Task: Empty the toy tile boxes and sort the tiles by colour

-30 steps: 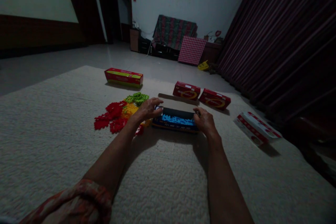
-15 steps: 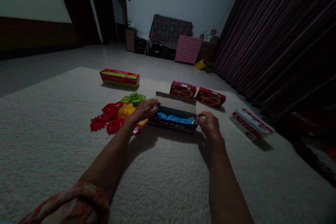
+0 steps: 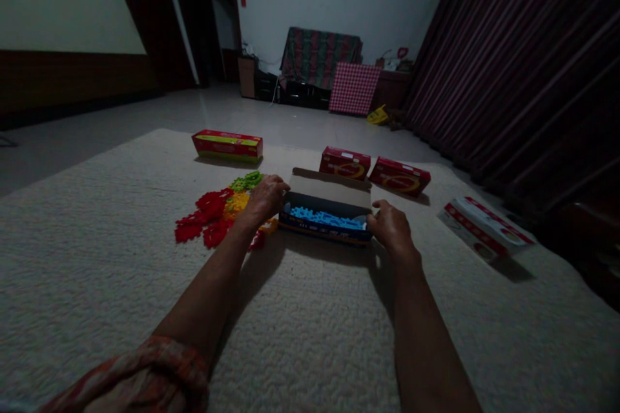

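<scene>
Here, both my hands are at the ends of a dark blue box, which sits in front of me on a pale quilted mat. My left hand reaches to the left end of the blue box, fingers together and fingertips by its upper corner; I can't tell whether they pinch the edge. My right hand is at the right end, its fingers curled, with the thumb close to them, though whether a flap is caught between them I can't make out. The lid stands up open along the far side, and blue plastic pieces lie inside.

Left of the box, partly behind my left hand and forearm, is a spread of red pieces, yellow pieces and green pieces. Beyond them lies a long red and yellow-green box. Two dark red boxes stand side by side just past the lid, and a white and red box rests well to my right.
</scene>
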The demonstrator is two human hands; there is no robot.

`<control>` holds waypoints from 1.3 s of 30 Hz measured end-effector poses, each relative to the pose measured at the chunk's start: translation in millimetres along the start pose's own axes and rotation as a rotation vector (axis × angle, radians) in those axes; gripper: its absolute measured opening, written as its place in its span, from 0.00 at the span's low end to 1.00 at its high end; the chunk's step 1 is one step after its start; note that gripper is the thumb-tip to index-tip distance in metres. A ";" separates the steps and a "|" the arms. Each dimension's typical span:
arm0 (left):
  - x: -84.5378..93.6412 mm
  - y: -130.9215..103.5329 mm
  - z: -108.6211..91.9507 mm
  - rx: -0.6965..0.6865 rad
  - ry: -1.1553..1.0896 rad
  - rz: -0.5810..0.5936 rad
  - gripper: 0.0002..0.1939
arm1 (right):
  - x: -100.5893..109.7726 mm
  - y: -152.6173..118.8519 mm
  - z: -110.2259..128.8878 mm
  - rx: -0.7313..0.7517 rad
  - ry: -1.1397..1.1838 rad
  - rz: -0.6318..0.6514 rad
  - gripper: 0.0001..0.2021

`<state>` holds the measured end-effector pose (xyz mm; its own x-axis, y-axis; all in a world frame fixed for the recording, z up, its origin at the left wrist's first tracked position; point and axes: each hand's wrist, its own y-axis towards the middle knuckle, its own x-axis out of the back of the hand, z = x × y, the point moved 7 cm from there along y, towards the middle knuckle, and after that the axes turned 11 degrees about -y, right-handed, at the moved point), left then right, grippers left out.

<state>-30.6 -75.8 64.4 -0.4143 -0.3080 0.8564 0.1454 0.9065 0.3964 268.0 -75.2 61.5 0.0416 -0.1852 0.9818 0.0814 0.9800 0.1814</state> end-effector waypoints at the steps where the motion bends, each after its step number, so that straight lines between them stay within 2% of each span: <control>1: -1.5 -0.3 0.0 0.021 -0.002 0.006 0.16 | -0.2 -0.1 1.5 0.009 -0.006 -0.003 0.22; 4: -4.4 -1.0 0.1 0.084 -0.003 0.030 0.19 | 0.1 -1.0 6.1 0.053 -0.034 -0.004 0.24; 9: -11.3 0.1 0.7 0.132 -0.067 0.106 0.21 | -2.6 -1.8 9.3 0.086 -0.039 0.072 0.26; 12: -13.5 0.7 3.8 0.166 -0.143 0.105 0.23 | -2.7 -0.8 9.1 0.087 -0.021 0.057 0.26; 17: -6.7 4.7 10.1 0.170 -0.171 0.001 0.23 | -1.2 8.0 10.5 0.085 0.015 -0.068 0.24; 22: 9.1 21.6 20.5 0.167 -0.129 -0.181 0.22 | 12.6 26.3 25.2 0.118 0.149 -0.330 0.23; 25: 15.1 30.4 26.4 0.172 -0.102 -0.287 0.21 | 13.7 35.9 34.9 0.092 0.256 -0.414 0.23; 32: 4.3 24.6 46.9 0.181 -0.145 -0.419 0.20 | -11.8 41.9 52.6 0.048 0.452 -0.500 0.22; 39: -11.5 21.0 65.2 0.178 -0.180 -0.383 0.21 | -38.2 42.5 59.1 0.038 0.474 -0.470 0.19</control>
<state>-81.3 -34.4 41.3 -0.5596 -0.5900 0.5820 -0.1985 0.7772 0.5971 211.0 -22.2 35.0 0.4437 -0.5967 0.6686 0.1632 0.7874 0.5944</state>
